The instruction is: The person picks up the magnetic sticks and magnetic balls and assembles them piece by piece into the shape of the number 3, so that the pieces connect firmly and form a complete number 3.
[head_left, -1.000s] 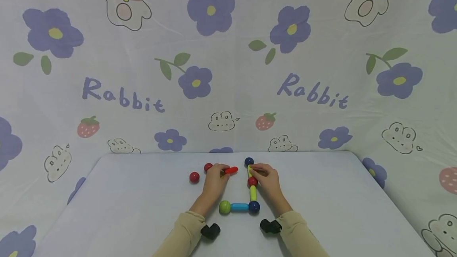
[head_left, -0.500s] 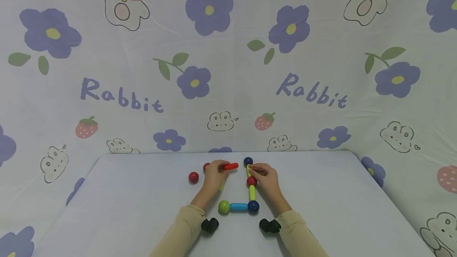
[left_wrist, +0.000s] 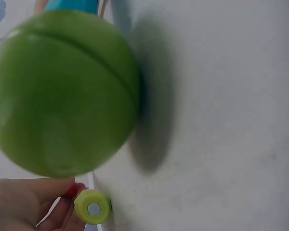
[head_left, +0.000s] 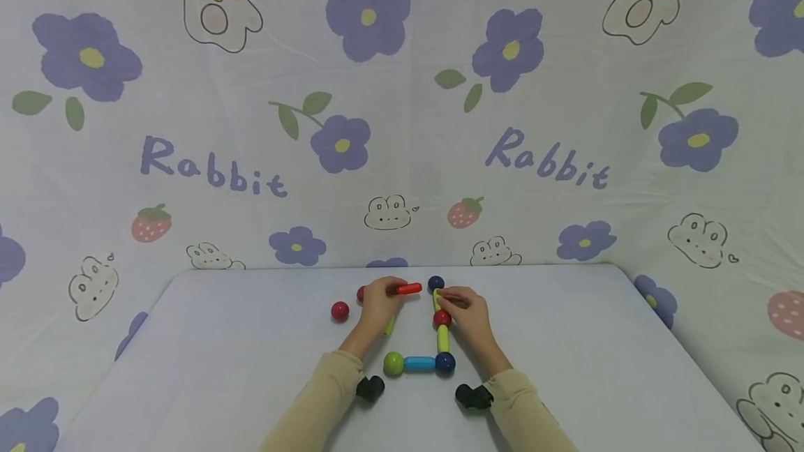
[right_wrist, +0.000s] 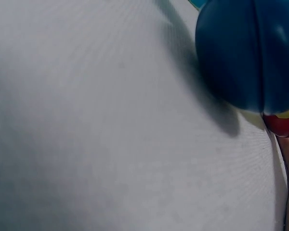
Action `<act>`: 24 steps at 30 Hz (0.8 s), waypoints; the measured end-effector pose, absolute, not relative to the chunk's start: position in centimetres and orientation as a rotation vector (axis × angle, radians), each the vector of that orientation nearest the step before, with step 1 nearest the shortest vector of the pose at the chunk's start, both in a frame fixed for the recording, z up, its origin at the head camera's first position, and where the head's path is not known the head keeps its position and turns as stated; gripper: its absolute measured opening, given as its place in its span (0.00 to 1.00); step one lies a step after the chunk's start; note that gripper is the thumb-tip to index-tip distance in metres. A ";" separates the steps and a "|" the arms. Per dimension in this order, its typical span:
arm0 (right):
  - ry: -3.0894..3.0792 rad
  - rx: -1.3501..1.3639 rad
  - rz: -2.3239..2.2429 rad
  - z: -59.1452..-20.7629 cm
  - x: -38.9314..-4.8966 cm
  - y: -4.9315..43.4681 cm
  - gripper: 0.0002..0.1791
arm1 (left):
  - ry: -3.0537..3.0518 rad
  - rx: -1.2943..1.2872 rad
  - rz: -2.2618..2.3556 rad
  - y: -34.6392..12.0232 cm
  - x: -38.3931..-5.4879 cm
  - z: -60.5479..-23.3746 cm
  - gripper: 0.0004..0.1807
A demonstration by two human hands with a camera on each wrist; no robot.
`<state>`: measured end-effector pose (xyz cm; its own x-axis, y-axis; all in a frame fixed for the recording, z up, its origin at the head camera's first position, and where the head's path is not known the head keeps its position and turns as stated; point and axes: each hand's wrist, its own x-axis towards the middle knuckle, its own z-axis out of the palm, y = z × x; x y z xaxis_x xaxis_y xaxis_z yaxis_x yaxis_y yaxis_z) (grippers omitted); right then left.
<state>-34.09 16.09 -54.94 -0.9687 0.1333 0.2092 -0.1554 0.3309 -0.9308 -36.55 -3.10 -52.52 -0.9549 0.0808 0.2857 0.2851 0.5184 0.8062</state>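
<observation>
The work in hand looked like building a frame of balls and sticks on the table [head_left: 251, 361], one side standing open. The left hand [head_left: 380, 304] pinched a red stick [head_left: 410, 289], its free end pointing at the far blue ball [head_left: 436, 283]. The right hand [head_left: 471, 309] had its fingertips closed on the far yellow stick [head_left: 437, 296], between that ball and a red ball [head_left: 442, 318]. From there a near yellow stick [head_left: 443, 339], a near blue ball [head_left: 445, 364], a light blue stick [head_left: 419, 363] and a green ball [head_left: 393, 364] completed an L. A loose yellow stick [head_left: 389, 326] lay by the left hand; whether they touched could not be told. The next move probably called for bringing the red stick's end squarely onto the far blue ball while the right hand steadied that side.
</observation>
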 end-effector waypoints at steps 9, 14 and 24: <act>-2.343 0.003 1.720 -55.0 -34.2 16.2 0.13 | -2.597 -0.264 -1.426 -2.6 -37.2 -52.3 0.15; -2.352 0.002 1.724 -54.9 -34.2 16.2 0.13 | -2.621 -0.252 -1.413 -2.3 -37.4 -52.1 0.15; -2.351 0.011 1.713 -55.0 -34.2 16.2 0.13 | -2.641 -0.271 -1.364 -1.9 -37.6 -52.2 0.17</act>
